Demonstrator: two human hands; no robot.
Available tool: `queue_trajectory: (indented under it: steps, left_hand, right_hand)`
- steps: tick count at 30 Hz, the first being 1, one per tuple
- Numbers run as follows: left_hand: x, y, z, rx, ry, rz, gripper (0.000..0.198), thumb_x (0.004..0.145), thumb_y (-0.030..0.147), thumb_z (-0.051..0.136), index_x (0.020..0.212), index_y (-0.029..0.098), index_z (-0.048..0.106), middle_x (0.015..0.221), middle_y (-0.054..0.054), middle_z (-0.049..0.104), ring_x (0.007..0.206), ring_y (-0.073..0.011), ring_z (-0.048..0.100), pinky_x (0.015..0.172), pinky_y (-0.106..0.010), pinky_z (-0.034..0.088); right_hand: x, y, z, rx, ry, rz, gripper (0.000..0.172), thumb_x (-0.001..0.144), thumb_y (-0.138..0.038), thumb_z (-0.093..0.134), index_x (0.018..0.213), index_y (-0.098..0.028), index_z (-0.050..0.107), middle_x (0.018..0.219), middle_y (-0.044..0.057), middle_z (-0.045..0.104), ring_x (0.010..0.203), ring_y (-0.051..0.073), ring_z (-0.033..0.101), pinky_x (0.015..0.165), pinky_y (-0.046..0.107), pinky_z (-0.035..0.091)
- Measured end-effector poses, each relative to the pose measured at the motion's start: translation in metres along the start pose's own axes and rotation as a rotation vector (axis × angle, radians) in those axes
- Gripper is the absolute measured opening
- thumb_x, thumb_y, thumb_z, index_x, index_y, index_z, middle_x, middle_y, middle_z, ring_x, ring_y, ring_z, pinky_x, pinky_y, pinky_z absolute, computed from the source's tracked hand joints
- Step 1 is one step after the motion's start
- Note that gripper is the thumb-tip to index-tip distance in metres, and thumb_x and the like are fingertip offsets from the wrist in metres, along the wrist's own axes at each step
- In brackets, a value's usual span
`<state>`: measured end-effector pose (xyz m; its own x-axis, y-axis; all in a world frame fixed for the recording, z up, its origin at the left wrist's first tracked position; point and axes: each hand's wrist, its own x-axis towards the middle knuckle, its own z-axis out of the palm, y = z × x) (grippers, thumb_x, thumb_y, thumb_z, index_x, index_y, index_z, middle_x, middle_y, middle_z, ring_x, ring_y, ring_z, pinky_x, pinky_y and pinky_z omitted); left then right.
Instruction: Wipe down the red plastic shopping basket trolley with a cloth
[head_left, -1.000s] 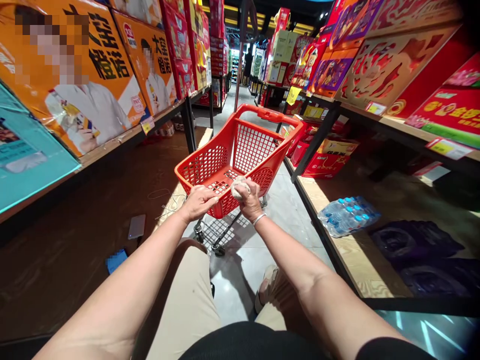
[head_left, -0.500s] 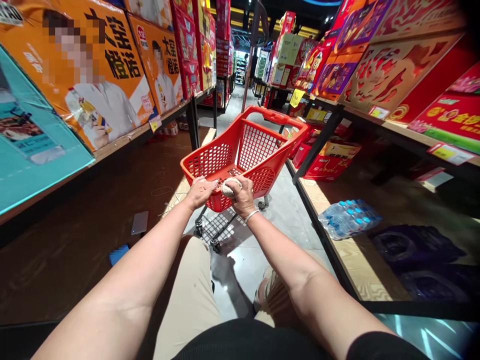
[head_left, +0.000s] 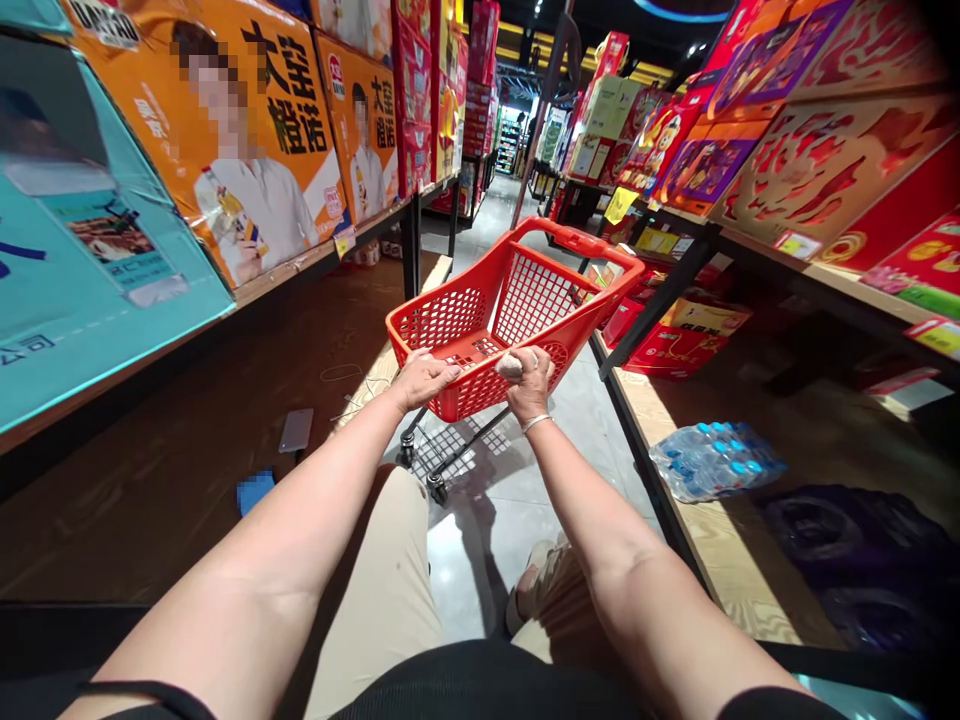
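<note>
A red plastic shopping cart (head_left: pixel 457 402) stands in front of me with its near end towards my knees and its handle at the far end. My left hand (head_left: pixel 426 381) is closed over the cart's near rim, thumb and fingers on the edge. In my right hand (head_left: pixel 532 378) is a crumpled off-white cloth (head_left: pixel 509 368), bunched in the closed fingers. That hand rests against the cart's right rim, near the front corner. The basket of the cart holds nothing that I can see.
Shelves of boxed goods line both sides of the aisle, with orange boxes (head_left: pixel 255 150) on the left. Shrink-wrapped water bottles (head_left: pixel 712 460) lie on the low right shelf. A phone-like slab (head_left: pixel 297 430) and a blurred blue item (head_left: pixel 255 492) lie on the lower left.
My right hand with the cloth has moved right, away from the left hand, along the cart's rim. The left hand stays on the rim. The view has shifted slightly left.
</note>
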<state>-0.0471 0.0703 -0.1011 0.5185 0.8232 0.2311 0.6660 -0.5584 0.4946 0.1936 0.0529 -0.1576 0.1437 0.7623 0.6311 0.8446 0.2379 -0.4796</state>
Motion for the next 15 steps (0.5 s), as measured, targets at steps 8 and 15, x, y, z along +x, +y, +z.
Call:
queue_trajectory:
  steps: [8,15]
  left_hand:
    - [-0.004,0.004,0.007,-0.012,0.04,-0.007,0.041,0.09,0.053,0.052,0.108,0.027,0.078,0.106,-0.002,0.079,0.103,-0.022,0.064,0.12,-0.051,0.017]
    - [-0.006,0.016,0.018,0.077,0.063,-0.03,0.036,0.097,0.043,0.048,0.112,0.029,0.077,0.109,-0.002,0.076,0.112,-0.0231,0.06,0.12,-0.053,0.018]
  right_hand:
    - [-0.044,0.006,0.01,0.038,-0.201,0.001,0.055,0.068,0.0,0.052,0.116,-0.021,0.067,0.128,0.011,0.052,0.118,0.027,0.047,0.104,0.044,0.042]
    - [0.011,-0.034,-0.037,-0.151,-0.157,-0.323,0.042,0.09,-0.015,0.058,0.126,-0.035,0.067,0.144,0.005,0.052,0.129,0.03,0.038,0.102,0.045,0.039]
